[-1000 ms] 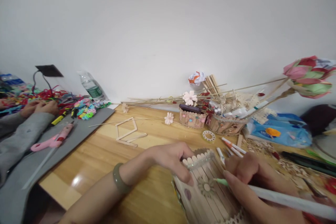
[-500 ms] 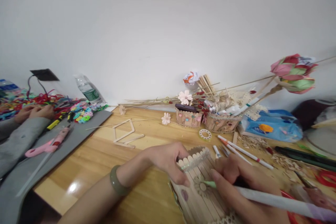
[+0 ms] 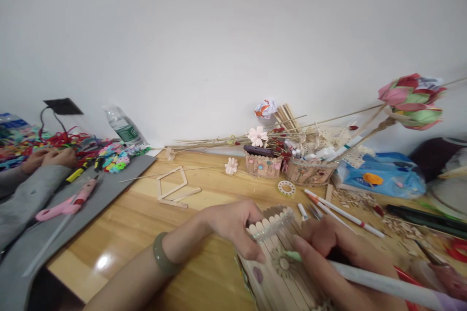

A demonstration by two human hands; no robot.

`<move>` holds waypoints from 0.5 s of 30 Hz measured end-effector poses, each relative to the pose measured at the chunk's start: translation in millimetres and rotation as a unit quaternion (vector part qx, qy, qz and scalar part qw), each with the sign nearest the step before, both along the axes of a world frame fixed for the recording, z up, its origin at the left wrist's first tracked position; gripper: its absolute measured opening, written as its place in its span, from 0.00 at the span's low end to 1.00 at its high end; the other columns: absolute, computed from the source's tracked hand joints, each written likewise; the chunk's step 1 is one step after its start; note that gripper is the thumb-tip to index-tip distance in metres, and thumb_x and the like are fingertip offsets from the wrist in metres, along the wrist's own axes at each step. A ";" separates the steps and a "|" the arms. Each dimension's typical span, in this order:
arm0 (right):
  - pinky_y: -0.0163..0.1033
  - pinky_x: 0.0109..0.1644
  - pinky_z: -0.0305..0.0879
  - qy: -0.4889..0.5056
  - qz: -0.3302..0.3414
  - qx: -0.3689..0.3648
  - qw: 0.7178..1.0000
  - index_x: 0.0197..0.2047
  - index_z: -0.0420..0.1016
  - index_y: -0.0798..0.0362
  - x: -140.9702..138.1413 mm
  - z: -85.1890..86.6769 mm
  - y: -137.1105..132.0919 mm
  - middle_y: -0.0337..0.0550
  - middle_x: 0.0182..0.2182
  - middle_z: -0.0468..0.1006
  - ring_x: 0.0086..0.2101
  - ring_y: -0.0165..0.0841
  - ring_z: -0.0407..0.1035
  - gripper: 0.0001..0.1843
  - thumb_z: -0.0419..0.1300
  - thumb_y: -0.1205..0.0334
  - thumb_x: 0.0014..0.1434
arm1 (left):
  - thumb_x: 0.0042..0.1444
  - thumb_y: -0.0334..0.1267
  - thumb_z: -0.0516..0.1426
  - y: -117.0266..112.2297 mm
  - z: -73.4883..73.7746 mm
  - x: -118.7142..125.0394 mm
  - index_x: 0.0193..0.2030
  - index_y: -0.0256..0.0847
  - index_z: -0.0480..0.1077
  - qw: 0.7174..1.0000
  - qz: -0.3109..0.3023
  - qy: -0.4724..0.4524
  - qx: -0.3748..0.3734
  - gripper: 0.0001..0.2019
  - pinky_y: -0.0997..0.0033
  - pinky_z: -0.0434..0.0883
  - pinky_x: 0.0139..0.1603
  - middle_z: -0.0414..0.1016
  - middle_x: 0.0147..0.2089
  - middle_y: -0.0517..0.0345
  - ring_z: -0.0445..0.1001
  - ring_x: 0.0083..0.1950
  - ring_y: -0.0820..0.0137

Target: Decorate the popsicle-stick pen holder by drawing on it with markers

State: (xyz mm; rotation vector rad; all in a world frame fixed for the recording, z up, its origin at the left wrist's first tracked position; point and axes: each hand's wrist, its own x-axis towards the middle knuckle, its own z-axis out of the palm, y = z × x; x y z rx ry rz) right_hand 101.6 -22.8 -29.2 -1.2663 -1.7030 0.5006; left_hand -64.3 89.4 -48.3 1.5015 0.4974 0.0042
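Note:
My left hand [image 3: 239,231] is closed on the upper left edge of a box made of wooden craft sticks [image 3: 279,238], its thumb flat on the front face. Glittery trim runs below the rounded stick ends. A sun-like flower [image 3: 284,266] and a small purple oval mark [image 3: 258,274] decorate that face. In my right hand [image 3: 339,257] is a white marker [image 3: 383,284] with a green tip, gripped like a pen. Its tip lies at the upper right petals of the flower; whether it touches is too fine to tell. The box's lower end runs out of view.
Craft sticks [image 3: 171,187] lie left on the table. Behind are two stick baskets [image 3: 262,164], paper flowers [image 3: 410,99], a tape roll [image 3: 286,188] and a blue packet [image 3: 383,175]. Markers [image 3: 346,211] lie right. Leftward, another person's hands [image 3: 54,158] work near a pink glue gun [image 3: 69,204].
The marker tip has shifted slightly from the flower's centre side to its upper right petals. My left hand keeps its hold on the box. The view has moved a little.

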 end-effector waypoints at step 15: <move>0.31 0.18 0.51 0.080 -0.053 0.031 0.995 0.19 0.52 0.50 -10.9 -1.6 3.9 0.29 0.14 0.59 0.15 0.25 0.54 0.17 0.56 0.62 0.54 | 0.16 0.43 0.69 -0.9 3.0 2.1 0.15 0.35 0.67 1.000 0.002 0.016 0.004 0.20 0.83 0.57 0.17 0.59 0.14 0.70 0.56 0.19 0.82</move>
